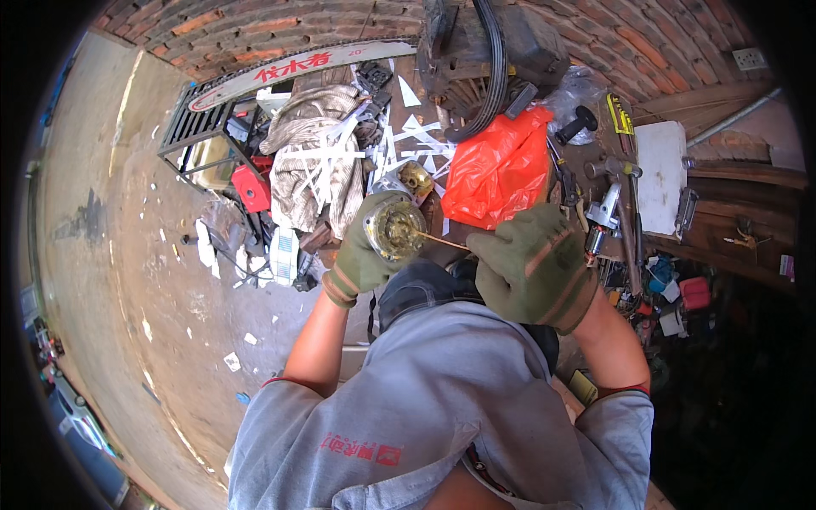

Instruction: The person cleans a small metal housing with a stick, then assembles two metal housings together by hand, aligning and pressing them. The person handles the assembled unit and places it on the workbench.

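My left hand (pixel 359 262), in a green work glove, is closed around a round metal housing (pixel 371 228) tilted toward me. Yellowish-brown grease (pixel 399 231) coats the inside of its opening. A thin wooden stick (pixel 444 242) is pinched between the fingers of my gloved right hand (pixel 537 268), and its far end reaches into the grease at the housing's right side. Just beyond the housing, a greasy brass-coloured part (pixel 416 179) lies on the bench. A crumpled red plastic bag (pixel 497 174) lies beyond my right hand.
White paper strips (pixel 416 136) and a striped cloth (pixel 314 161) cover the bench's left half. A long saw guide bar (pixel 314 66) spans the back left, above a metal rack (pixel 191 127). Dark belts (pixel 497 59) hang at the back. A hammer (pixel 627 170) lies at the right.
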Demonstrator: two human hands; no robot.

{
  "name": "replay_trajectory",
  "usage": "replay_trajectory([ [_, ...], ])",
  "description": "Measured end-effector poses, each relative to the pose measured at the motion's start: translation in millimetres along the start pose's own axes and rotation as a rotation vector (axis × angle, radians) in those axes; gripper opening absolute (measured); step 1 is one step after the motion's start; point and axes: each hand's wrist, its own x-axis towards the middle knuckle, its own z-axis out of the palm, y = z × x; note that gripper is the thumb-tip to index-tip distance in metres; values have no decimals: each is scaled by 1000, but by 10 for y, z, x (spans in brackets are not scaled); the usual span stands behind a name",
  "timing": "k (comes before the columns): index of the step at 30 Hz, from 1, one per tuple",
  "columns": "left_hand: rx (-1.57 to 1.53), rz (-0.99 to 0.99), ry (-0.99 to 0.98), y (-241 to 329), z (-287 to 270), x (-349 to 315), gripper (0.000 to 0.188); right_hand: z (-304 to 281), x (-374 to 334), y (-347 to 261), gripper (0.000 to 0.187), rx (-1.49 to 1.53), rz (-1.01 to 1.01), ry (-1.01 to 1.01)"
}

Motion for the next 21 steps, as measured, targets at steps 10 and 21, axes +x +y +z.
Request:
replay_trajectory([
  [10, 314, 258, 115, -44, 2, 36, 75, 326, -218, -14, 21, 651, 380, -27],
  [21, 723, 446, 259, 3, 1, 74, 62, 856, -365, -179, 31, 1641, 904, -23],
])
